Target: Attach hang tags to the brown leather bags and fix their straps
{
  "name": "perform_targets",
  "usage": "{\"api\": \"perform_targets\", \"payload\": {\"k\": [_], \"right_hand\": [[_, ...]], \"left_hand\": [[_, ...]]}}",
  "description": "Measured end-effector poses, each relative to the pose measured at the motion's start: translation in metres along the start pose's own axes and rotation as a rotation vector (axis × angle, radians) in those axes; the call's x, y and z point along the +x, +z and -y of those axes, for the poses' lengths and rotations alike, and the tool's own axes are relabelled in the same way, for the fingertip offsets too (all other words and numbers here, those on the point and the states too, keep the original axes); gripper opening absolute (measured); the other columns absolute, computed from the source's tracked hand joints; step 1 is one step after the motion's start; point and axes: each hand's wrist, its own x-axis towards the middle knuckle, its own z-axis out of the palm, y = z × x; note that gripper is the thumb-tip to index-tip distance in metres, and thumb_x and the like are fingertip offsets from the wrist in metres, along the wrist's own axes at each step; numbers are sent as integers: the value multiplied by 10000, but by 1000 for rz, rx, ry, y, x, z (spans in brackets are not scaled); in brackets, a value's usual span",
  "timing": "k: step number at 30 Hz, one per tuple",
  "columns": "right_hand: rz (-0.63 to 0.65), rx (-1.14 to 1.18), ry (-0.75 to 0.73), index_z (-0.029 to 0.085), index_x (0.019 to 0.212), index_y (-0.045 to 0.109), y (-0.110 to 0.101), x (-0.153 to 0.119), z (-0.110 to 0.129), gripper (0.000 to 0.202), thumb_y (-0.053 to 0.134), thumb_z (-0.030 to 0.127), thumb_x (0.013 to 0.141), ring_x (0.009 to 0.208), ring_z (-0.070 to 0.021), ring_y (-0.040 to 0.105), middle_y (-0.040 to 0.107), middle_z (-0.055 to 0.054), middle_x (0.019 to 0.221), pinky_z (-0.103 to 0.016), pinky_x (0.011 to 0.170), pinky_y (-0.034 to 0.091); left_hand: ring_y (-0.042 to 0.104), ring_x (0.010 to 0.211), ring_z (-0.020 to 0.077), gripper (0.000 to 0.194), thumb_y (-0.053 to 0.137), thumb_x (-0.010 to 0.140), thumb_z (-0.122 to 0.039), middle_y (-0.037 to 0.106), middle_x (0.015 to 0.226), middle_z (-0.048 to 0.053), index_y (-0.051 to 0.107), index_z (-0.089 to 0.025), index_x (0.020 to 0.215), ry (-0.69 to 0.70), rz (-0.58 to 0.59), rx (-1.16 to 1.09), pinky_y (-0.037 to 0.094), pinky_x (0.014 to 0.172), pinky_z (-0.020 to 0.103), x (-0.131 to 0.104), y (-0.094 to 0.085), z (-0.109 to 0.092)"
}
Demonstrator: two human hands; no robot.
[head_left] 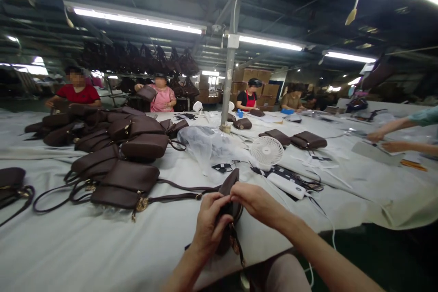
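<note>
Between my two hands a dark brown handbag [224, 242] stands on its edge near the front of the table, with a gold charm and a strap end hanging from its side. My left hand [209, 223] is closed round the near side of its top edge, thumb and fingers gripping it. My right hand [251, 200] pinches the top edge a little further along; its fingertips meet close to the left ones. Left of my hands lies another brown handbag [126, 185] with a gold charm, its strap trailing toward the bag I hold.
Several brown bags are piled [137, 130] at the left. A white fan [267, 151], a white power bank-like device [286, 185] and cables lie ahead right. A metal post [230, 68] rises mid-table. A co-worker's hands [390, 139] are at the right; several people sit across.
</note>
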Motion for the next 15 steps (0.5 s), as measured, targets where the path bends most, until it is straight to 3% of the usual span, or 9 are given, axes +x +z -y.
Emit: {"api": "perform_targets", "payload": {"k": [4, 10, 15], "right_hand": [[135, 112, -34, 207, 699, 602, -13, 17, -3, 231, 463, 208, 883, 602, -126, 482, 571, 27, 635, -222, 595, 354], [143, 156, -109, 198, 746, 650, 1, 17, 5, 216, 471, 135, 850, 629, -120, 519, 633, 16, 685, -220, 627, 355], [104, 15, -45, 182, 745, 653, 2, 21, 3, 211, 491, 171, 880, 629, -130, 547, 656, -7, 692, -222, 614, 362]], "left_hand": [[504, 1156, 257, 349, 578, 892, -323, 544, 1211, 94, 591, -241, 1232, -85, -9, -129, 402, 1020, 435, 6, 1, 3], [459, 1264, 271, 420, 572, 890, -319, 526, 1337, 114, 515, -201, 1289, -96, 50, -147, 326, 1100, 470, 1, -3, 9], [460, 1277, 301, 707, 699, 754, -223, 501, 1369, 151, 379, -175, 1382, -313, -168, -57, 361, 1081, 501, -6, 24, 5]]}}
